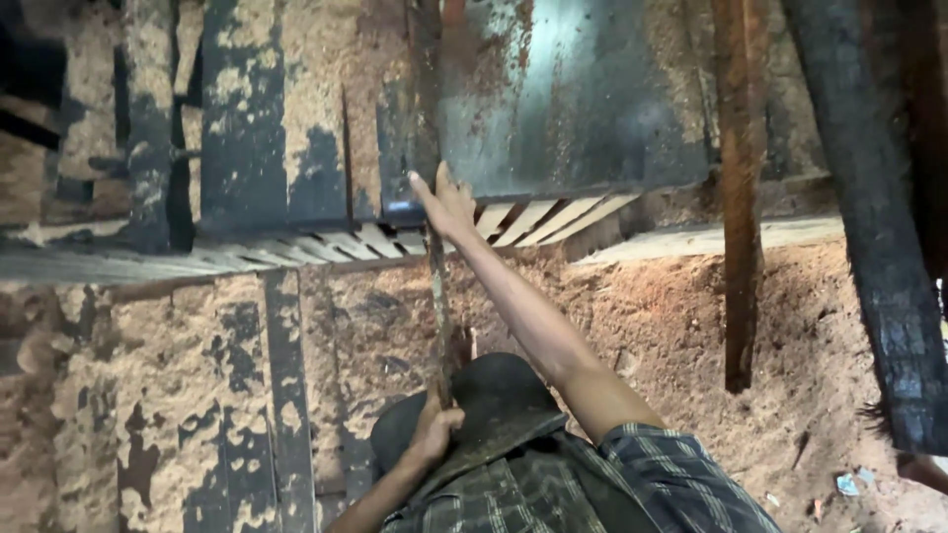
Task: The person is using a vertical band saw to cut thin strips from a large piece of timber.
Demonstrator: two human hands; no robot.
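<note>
A thin rusty metal strip (438, 296) runs from the top of the view down to my body. My right hand (444, 202) is stretched far forward and lies over the strip, fingers extended and apart, at the edge of a dark steel plate (553, 99). My left hand (434, 429) is close to my chest, clenched around the strip's lower end. It sits beside a dark rounded cover (504, 395). Whether the right hand's fingers curl around the strip is hidden.
A row of slanted pale wooden slats (523, 219) runs under the plate's edge. A sawdust-caked metal frame (237, 395) fills the left. A rusty upright post (741, 197) and a charred black beam (879, 247) stand at right over the sawdust floor (652, 316).
</note>
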